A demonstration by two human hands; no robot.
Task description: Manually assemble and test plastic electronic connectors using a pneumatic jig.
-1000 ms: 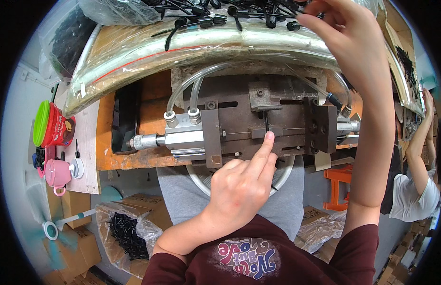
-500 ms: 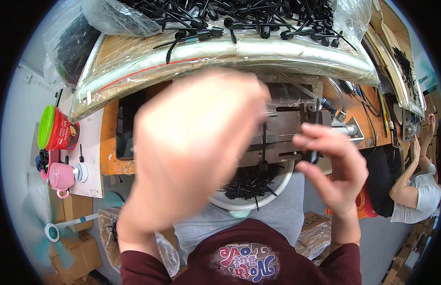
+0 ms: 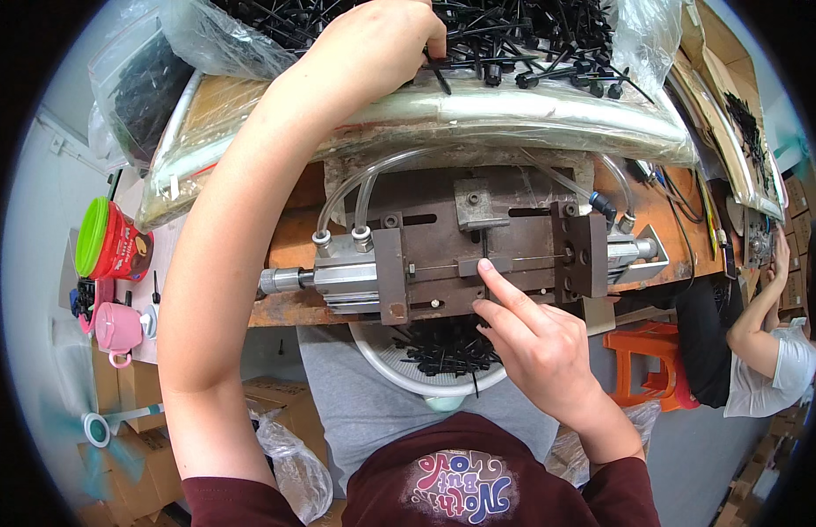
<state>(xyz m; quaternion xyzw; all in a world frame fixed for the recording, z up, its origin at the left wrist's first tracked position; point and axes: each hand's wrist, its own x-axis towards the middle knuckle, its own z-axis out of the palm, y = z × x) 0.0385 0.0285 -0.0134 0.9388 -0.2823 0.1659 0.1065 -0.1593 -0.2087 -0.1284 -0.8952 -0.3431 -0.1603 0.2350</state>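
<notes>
A black stick [image 3: 486,239] lies in the middle of the machine [image 3: 443,279], right by one pointing finger of the right hand [image 3: 541,347], maybe to keep it still; that grip is loose and pinches nothing. The bowl [image 3: 386,373] sits just below, perhaps to catch bits. The left hand [image 3: 377,44] reaches the far pile [image 3: 548,31], but I cannot tell if its grip holds any.
</notes>
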